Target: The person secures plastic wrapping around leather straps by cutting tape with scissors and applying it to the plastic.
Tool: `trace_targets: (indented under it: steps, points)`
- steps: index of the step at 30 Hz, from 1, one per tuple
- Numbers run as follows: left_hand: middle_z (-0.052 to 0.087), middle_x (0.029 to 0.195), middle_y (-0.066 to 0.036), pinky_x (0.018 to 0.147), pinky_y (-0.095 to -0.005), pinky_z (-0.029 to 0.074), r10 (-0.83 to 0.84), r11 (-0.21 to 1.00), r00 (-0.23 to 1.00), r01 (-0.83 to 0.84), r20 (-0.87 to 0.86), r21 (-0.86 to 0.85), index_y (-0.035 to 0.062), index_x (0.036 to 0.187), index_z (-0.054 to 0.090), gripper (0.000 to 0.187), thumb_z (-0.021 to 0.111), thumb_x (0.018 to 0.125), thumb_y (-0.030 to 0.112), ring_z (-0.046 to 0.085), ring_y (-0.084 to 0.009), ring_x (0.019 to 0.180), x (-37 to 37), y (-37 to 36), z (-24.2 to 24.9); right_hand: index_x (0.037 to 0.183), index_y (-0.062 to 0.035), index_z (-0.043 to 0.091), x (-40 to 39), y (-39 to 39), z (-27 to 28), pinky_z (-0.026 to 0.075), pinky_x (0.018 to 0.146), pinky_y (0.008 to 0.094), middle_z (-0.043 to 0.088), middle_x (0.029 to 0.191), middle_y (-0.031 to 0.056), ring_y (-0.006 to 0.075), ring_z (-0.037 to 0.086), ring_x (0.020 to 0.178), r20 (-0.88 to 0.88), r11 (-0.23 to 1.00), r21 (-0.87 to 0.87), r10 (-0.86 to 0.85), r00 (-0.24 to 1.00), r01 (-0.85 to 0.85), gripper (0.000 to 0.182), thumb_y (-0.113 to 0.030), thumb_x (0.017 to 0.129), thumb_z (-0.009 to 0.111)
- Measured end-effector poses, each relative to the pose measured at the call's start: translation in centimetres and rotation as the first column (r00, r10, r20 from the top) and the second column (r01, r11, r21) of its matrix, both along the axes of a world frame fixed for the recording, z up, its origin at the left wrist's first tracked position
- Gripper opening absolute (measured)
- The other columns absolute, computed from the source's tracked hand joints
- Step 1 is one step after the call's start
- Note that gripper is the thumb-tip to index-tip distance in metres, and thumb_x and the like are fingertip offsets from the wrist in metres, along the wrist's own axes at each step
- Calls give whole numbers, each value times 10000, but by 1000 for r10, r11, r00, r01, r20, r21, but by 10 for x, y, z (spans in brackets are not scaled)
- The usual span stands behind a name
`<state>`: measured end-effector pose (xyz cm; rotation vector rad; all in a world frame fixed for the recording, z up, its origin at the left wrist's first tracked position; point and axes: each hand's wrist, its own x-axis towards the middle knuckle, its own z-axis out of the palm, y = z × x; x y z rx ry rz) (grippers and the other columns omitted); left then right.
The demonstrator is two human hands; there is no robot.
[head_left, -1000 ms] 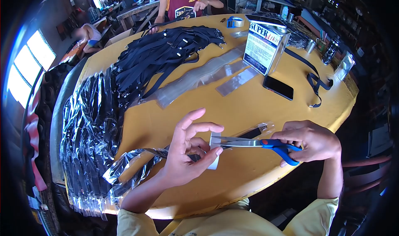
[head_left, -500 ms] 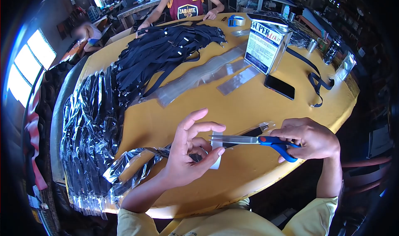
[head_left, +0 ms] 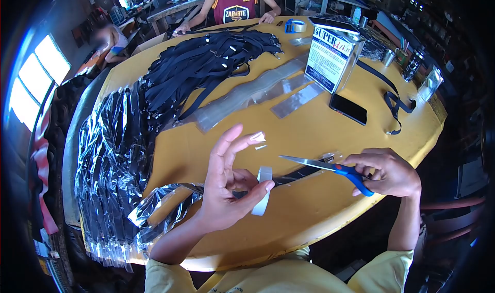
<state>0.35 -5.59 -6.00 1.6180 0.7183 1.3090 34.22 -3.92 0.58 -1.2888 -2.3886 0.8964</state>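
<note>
My left hand (head_left: 220, 187) pinches a roll of whitish tape (head_left: 264, 197) between thumb and fingers, with one finger raised. A small cut piece of tape (head_left: 258, 137) clings to that fingertip. In my right hand (head_left: 388, 173) is a pair of scissors (head_left: 346, 172) with blue and red handles, its blades pointing left and apart from the tape. Beneath both hands a black strap in clear plastic (head_left: 299, 175) lies across the yellow table (head_left: 221, 151).
Plastic-wrapped black straps (head_left: 116, 174) cover the table's left side, beside loose black straps (head_left: 203, 61). Farther back are clear plastic sleeves (head_left: 242, 97), a contact cement can (head_left: 331, 58), a phone (head_left: 348, 109) and a blue tape dispenser (head_left: 295, 26). Across the table sits a person in a maroon jersey (head_left: 234, 4).
The scissors have moved off the tape and down to the right. A small piece of tape now sits on my left fingertip, separate from the roll.
</note>
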Motion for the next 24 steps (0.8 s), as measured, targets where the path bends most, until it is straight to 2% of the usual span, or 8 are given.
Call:
trace_targets:
  steps: [3, 5, 6, 8, 15, 16, 19, 24]
  points:
    - [291, 1572, -236, 605, -210, 566, 16, 1000, 1000, -17, 15, 22, 82, 1577, 56, 975, 661, 852, -158, 711, -123, 773, -3, 0, 3, 1140, -37, 706, 29, -1, -22, 485, 564, 264, 673, 748, 60, 105, 645, 703, -32, 988, -53, -149, 988, 147, 488, -30, 682, 873]
    - [265, 1588, -243, 605, -211, 563, 2, 999, 1000, -3, 1, 43, 86, 1582, 43, 991, 666, 850, -155, 712, -124, 772, -6, 0, 2, 1001, -47, 704, 51, 2, -42, 510, 601, 293, 678, 713, 69, 146, 680, 706, 145, 866, -107, -472, 870, 488, 330, -22, 697, 828]
    - [239, 1603, -250, 604, -211, 560, -20, 998, 1000, 21, -23, 65, 90, 1587, 29, 1008, 670, 848, -152, 712, -125, 771, -7, 0, 1, 1001, -47, 704, 64, 4, -59, 510, 601, 293, 678, 713, 69, 146, 680, 706, 153, 868, -104, -469, 870, 486, 330, -22, 697, 828]
    - [226, 1608, -255, 604, -211, 557, -37, 997, 999, 38, -27, 73, 93, 1590, 23, 1016, 673, 847, -150, 713, -127, 768, -8, -2, 1, 904, -52, 678, 85, 7, -90, 528, 646, 360, 675, 744, 67, 215, 688, 707, 398, 844, 325, -530, 749, 425, 227, -31, 701, 777]
    - [196, 1616, -279, 611, -213, 574, 0, 994, 999, 4, -43, 109, 96, 1596, 6, 1093, 708, 799, -160, 717, -135, 784, -23, 1, 15, 986, -67, 716, 80, 3, -81, 518, 743, 388, 630, 846, 106, 259, 665, 810, 380, 860, 162, -507, 774, 484, 326, -80, 680, 826]
    - [192, 1617, -284, 612, -210, 580, 18, 995, 999, -15, -30, 101, 93, 1595, 12, 1114, 720, 776, -169, 718, -138, 794, -24, 0, 18, 1042, -53, 716, 66, 0, -73, 526, 733, 364, 649, 869, 111, 244, 667, 811, 334, 857, 298, -506, 795, 421, 344, -25, 713, 811]
    - [178, 1621, -287, 603, -204, 575, 24, 995, 1000, -23, -9, 94, 97, 1596, 3, 1128, 723, 771, -172, 720, -143, 813, -23, -3, 20, 1050, -24, 704, -1, -3, -62, 540, 772, 283, 698, 947, 68, 154, 676, 844, -371, 882, 207, -329, 868, 423, 247, 55, 820, 747]
    - [84, 1652, -261, 627, -225, 556, -100, 986, 992, 110, -83, 129, 118, 1596, -78, 1127, 687, 822, -179, 710, -146, 793, -8, -10, 7, 1283, -31, 562, -126, -10, -86, 556, 901, 317, 676, 1136, 114, 182, 676, 1044, -936, 987, -157, -147, 319, -8, 368, 27, 936, 672]
